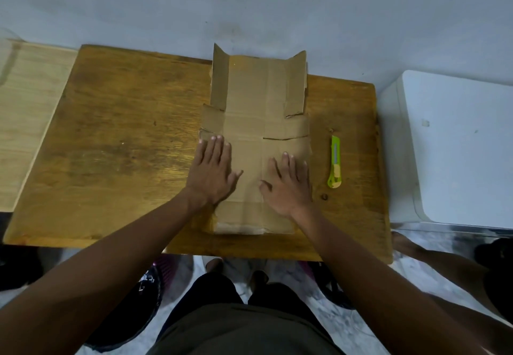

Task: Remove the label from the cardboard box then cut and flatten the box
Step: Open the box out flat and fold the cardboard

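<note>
Head view: hands flat on box.
Left hand (212, 170) and right hand (288, 185) spread wide, palms pressing box (249, 121) (near edge blurred).

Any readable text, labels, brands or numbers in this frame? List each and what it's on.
None readable.
Cardboard: plain brown, no print visible; pale strip at its near edge, blank.
Cutter: green body, no legible marking; a pale patch near its near end is too small to read.
Dark item on the floor: whitish marks, too blurred to read.
</note>
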